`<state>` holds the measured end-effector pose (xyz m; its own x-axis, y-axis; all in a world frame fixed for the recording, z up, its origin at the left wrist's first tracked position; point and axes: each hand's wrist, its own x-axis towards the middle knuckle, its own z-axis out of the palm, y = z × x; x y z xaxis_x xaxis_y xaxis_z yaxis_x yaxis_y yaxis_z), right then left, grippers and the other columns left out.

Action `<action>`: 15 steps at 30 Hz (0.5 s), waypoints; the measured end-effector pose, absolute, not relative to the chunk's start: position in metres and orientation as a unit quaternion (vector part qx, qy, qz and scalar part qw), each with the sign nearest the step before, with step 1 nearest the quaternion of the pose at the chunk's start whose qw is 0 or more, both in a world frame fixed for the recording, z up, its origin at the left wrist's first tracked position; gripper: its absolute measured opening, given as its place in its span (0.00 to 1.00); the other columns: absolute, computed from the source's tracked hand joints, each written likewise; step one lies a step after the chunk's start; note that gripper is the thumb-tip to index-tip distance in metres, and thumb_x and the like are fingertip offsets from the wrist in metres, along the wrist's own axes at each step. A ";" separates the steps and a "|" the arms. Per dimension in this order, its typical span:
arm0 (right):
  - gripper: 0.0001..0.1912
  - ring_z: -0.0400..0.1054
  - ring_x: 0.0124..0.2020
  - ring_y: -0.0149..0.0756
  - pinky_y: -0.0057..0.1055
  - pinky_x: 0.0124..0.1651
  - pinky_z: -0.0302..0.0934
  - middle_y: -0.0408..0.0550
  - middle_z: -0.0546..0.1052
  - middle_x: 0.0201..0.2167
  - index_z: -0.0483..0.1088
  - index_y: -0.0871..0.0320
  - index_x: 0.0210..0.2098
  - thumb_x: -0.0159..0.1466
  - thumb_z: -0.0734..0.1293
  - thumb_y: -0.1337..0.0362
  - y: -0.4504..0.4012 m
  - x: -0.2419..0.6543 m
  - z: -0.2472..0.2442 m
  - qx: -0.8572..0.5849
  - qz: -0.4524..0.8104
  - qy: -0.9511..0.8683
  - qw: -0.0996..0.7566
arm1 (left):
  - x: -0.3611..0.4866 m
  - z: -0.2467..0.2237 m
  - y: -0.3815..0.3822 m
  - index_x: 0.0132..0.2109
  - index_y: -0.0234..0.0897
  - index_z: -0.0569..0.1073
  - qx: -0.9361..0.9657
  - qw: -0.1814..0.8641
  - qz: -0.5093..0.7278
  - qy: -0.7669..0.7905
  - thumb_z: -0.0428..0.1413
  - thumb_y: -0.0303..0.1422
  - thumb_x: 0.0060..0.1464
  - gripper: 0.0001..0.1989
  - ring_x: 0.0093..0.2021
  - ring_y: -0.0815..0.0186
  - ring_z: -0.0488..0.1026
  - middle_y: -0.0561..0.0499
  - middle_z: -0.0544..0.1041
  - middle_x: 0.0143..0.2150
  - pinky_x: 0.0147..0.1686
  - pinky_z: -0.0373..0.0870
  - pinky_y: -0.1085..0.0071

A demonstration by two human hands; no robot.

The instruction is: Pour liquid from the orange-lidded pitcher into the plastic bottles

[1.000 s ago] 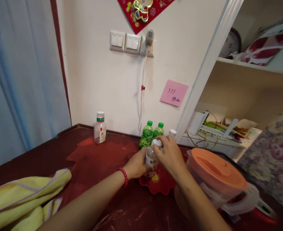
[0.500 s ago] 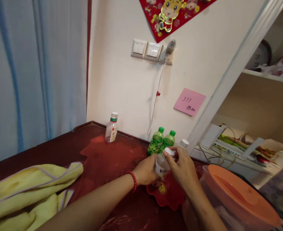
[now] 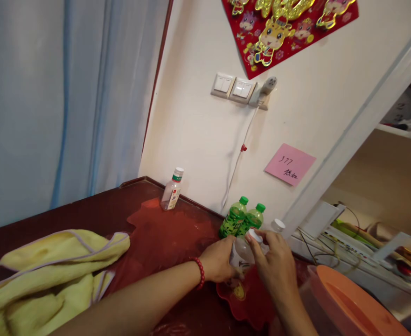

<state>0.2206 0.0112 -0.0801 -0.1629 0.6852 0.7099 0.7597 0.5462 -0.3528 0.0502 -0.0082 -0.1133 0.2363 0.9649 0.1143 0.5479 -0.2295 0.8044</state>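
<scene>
Bottle [image 3: 242, 252] of clear plastic with a printed pale label: body clamped by left hand [image 3: 222, 260], fingers closed round its side. It stands about upright; base hidden behind those fingers, so can't tell if it's resting on anything. Round white plastic cap [image 3: 253, 235] sits at the top, pinched by right hand [image 3: 274, 256], thumb on the near side, fingers on the far side. Can't tell if the cap is loose.

Red bead bracelet [image 3: 200, 273] on left wrist. Red wavy-edged mat [image 3: 254, 298] with gold emblem just below both sets of fingers.

Just beyond the fingertips: two green-labelled plastic bottles with green caps [image 3: 233, 220] [image 3: 253, 219], side by side. Clear white-capped plastic bottle [image 3: 278, 226] just behind right knuckles, mostly hidden. Right of right hand, near the forearm: translucent plastic jug with orange lid [image 3: 357, 298], cut by the frame edge.

Left of left fingers, farther back and well apart: clear plastic bottle with white cap and green neck band [image 3: 172, 193], upright. Yellow cloth with lilac edging [image 3: 61, 268] left of left forearm, crumpled on the dark red tabletop [image 3: 170, 231].
</scene>
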 end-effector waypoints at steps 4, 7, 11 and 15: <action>0.27 0.70 0.49 0.58 0.54 0.53 0.62 0.60 0.79 0.45 0.74 0.60 0.45 0.68 0.59 0.44 0.006 0.220 -0.079 -0.470 -0.044 -0.767 0.434 | 0.050 -0.113 -0.009 0.57 0.39 0.69 0.715 0.318 0.314 0.537 0.71 0.36 0.39 0.37 0.53 0.48 0.77 0.42 0.78 0.56 0.49 0.74 0.60; 0.26 0.71 0.52 0.53 0.49 0.54 0.63 0.58 0.79 0.50 0.75 0.59 0.49 0.71 0.55 0.48 0.006 0.223 -0.080 -0.457 -0.032 -0.779 0.429 | 0.050 -0.113 -0.008 0.57 0.39 0.69 0.717 0.313 0.311 0.539 0.72 0.37 0.38 0.38 0.52 0.46 0.77 0.41 0.78 0.55 0.49 0.74 0.59; 0.25 0.71 0.46 0.56 0.51 0.51 0.62 0.58 0.79 0.41 0.75 0.58 0.41 0.68 0.59 0.43 0.011 0.222 -0.079 -0.469 -0.047 -0.768 0.432 | 0.050 -0.113 -0.009 0.57 0.41 0.69 0.708 0.325 0.331 0.532 0.72 0.37 0.38 0.38 0.52 0.46 0.77 0.43 0.79 0.55 0.49 0.73 0.58; 0.24 0.69 0.43 0.59 0.53 0.48 0.61 0.58 0.77 0.37 0.71 0.57 0.37 0.65 0.61 0.41 0.011 0.218 -0.077 -0.489 -0.055 -0.754 0.436 | 0.050 -0.115 -0.009 0.57 0.40 0.69 0.707 0.323 0.324 0.540 0.70 0.34 0.38 0.37 0.53 0.46 0.77 0.43 0.79 0.55 0.50 0.74 0.58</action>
